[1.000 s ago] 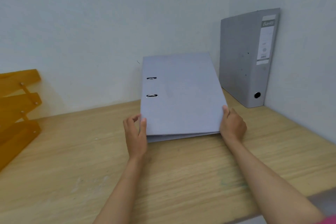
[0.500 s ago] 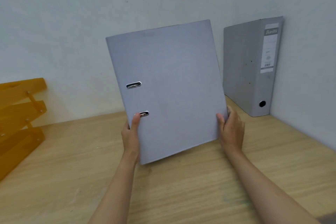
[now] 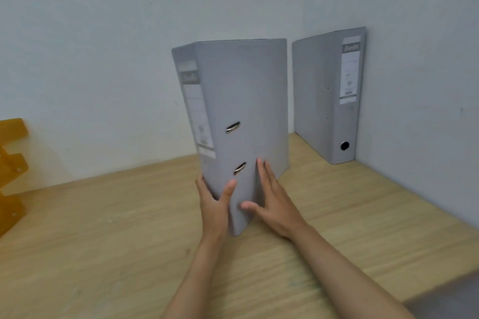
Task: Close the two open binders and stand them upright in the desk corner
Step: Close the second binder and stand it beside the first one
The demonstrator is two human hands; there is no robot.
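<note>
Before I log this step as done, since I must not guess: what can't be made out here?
- Head view: held binder, spine label text blurred; whether its bottom touches the desk is hidden by the left hand and right hand.
- Corner binder: small label print too small.
- Orange tray rack: cut off by the left edge.

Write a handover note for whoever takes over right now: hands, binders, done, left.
Left hand: grips the held binder at its lower spine corner.
Right hand: flat against its cover, fingers spread.
Held binder: closed, nearly upright, tilted, above the desk.
Corner binder: closed, upright against the walls.
Done: both closed, one placed.
Left: stand the held binder beside the corner one.
</note>
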